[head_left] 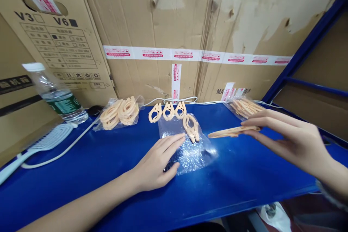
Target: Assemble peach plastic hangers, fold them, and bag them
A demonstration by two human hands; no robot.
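Note:
My right hand [290, 137] pinches a peach-coloured folding hanger [231, 131] by one end, edge-on, above the blue tabletop. My left hand [160, 163] lies flat with fingers stretched out on a clear plastic bag [187, 157]. A single folding hanger [191, 127] rests on the bag's upper right, just beyond my left fingertips. Behind the bag, three more stand in a row: a left hanger [155, 113], a middle hanger [168, 111] and a right hanger [181, 110], the last two at the bag's top edge.
Bagged hangers [119, 112] lie at the back left, and another bagged stack [244, 107] sits behind my right hand. On the left are a water bottle [65, 103], a pale blue hairbrush [46, 139] and a white cable [62, 156]. Cardboard [152, 18] walls the back; a blue metal frame [304, 47] rises right.

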